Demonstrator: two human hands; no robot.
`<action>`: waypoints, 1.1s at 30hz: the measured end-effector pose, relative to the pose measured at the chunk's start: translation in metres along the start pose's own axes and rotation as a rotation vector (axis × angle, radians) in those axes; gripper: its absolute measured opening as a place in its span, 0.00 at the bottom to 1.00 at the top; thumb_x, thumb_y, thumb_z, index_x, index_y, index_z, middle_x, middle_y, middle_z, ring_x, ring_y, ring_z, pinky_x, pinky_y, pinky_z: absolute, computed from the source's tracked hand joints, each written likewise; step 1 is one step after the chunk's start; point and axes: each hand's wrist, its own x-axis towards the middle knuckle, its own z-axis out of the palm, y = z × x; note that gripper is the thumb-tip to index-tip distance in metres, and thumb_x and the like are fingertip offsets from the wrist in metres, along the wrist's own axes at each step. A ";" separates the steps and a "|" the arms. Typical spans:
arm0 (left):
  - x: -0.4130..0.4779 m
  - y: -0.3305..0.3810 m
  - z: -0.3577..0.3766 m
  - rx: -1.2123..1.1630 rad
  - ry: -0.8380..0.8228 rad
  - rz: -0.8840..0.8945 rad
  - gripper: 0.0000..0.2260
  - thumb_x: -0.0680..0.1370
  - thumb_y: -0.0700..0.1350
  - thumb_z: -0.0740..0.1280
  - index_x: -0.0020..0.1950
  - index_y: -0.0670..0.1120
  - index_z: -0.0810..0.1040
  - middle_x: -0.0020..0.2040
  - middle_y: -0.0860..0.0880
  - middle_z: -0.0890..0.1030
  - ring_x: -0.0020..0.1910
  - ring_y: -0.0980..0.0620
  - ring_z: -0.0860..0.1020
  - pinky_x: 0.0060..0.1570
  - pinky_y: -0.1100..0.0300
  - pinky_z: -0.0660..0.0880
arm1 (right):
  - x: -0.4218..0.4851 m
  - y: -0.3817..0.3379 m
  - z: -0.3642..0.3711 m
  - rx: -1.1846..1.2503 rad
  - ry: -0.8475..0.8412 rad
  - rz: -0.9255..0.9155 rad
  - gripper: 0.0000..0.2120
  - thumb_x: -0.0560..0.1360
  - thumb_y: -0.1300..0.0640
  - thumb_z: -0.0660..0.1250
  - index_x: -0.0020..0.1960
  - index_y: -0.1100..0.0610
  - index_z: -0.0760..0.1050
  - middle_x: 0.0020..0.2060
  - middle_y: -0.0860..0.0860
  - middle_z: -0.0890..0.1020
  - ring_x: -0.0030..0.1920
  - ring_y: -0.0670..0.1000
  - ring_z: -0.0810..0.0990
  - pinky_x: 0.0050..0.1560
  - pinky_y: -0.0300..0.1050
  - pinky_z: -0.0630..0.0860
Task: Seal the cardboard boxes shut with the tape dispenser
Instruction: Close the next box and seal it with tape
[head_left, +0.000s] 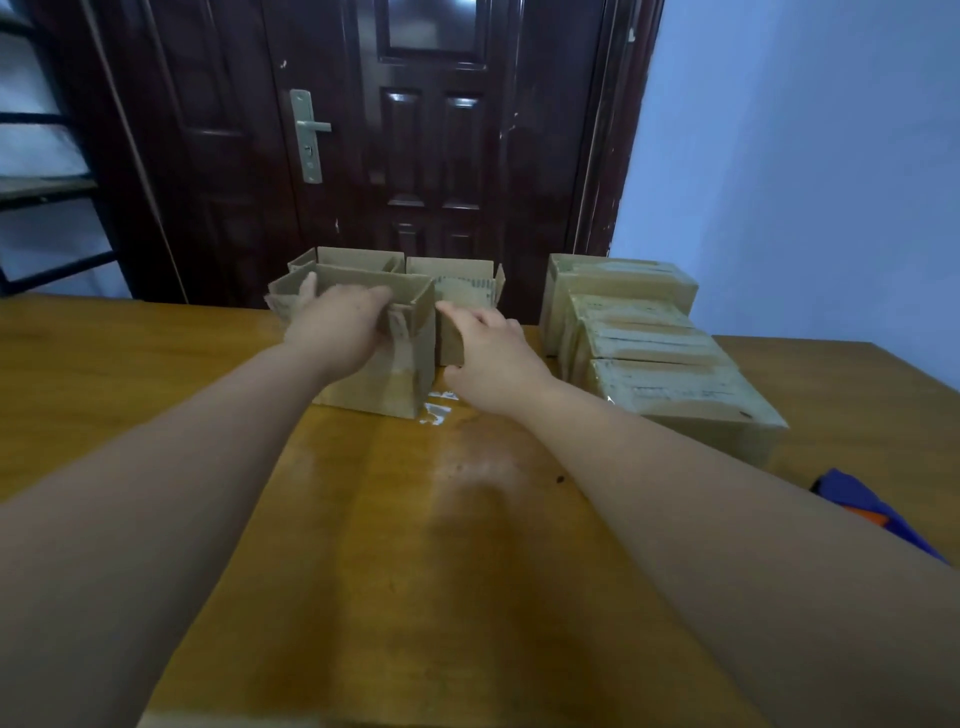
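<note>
My left hand (337, 332) grips the near rim of the open box (387, 382) on the tabletop (415, 571). My right hand (493, 364) holds nothing, fingers loosely curled, just beside it and in front of a second open box (467, 288). Taped boxes (649, 338) line the tabletop's right side.

Seven cardboard boxes stand on one desk (415, 545). Three are open, in the upper middle of the frame: near open box (379, 387), far open box (358, 258), right open box (465, 291). Four are taped shut, in one row at the right: nearest taped box (685, 400), second taped box (654, 343), third taped box (628, 310), farthest taped box (618, 278). Behind them are one dark door (441, 156) and one handle (311, 127). One blue and orange thing (872, 509) lies at the lower right.
</note>
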 end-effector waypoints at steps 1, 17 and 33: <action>-0.004 0.006 -0.003 -0.024 -0.021 0.050 0.05 0.78 0.42 0.62 0.52 0.51 0.71 0.48 0.50 0.80 0.55 0.45 0.76 0.71 0.42 0.49 | 0.001 -0.001 0.000 0.041 0.009 0.019 0.36 0.74 0.60 0.62 0.77 0.44 0.50 0.74 0.53 0.59 0.72 0.58 0.56 0.67 0.55 0.67; -0.107 0.079 -0.046 -0.101 0.142 0.450 0.08 0.78 0.46 0.62 0.56 0.52 0.74 0.46 0.52 0.81 0.42 0.50 0.79 0.33 0.57 0.71 | -0.084 -0.009 -0.041 -0.080 -0.057 -0.103 0.15 0.72 0.61 0.62 0.57 0.50 0.74 0.75 0.48 0.58 0.75 0.52 0.53 0.70 0.51 0.60; -0.170 0.111 -0.091 -0.551 0.375 0.065 0.09 0.80 0.51 0.61 0.52 0.49 0.77 0.44 0.53 0.77 0.42 0.57 0.76 0.37 0.69 0.70 | -0.167 0.001 -0.058 -0.109 -0.226 -0.110 0.21 0.76 0.50 0.66 0.68 0.50 0.70 0.68 0.50 0.73 0.65 0.53 0.72 0.67 0.50 0.69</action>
